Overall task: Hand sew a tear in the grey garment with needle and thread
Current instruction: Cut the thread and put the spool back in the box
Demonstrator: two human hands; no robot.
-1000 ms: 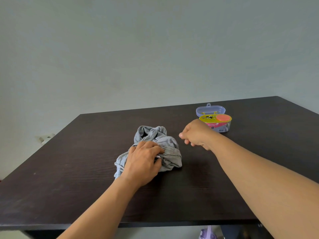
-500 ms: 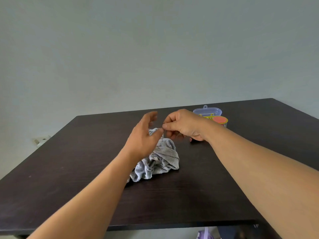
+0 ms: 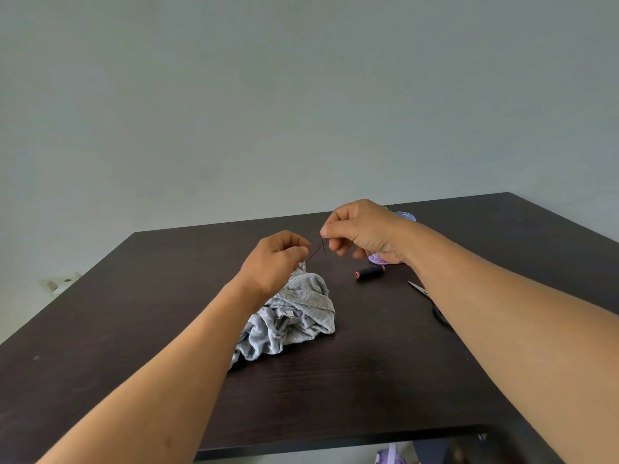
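A crumpled grey garment [image 3: 294,316] lies in a heap near the middle of the dark table [image 3: 167,329]. Above its far end my left hand [image 3: 274,262] has its fingers curled and pinches a dark thread [image 3: 314,254]. My right hand [image 3: 363,231], a little higher and to the right, pinches the upper end of that thread between thumb and forefinger. Whether a needle is in the pinch I cannot make out. A black thread spool [image 3: 370,272] lies on its side to the right of the garment.
Small scissors [image 3: 428,299] lie partly hidden behind my right forearm. A clear sewing kit box [image 3: 403,216] is mostly covered by my right hand. A plain wall stands beyond the table's far edge. A purple object [image 3: 390,457] shows below the near edge.
My left hand has closed its fingers and pinched the thread. My right hand has risen slightly. The spool and scissors have come into sight on the table.
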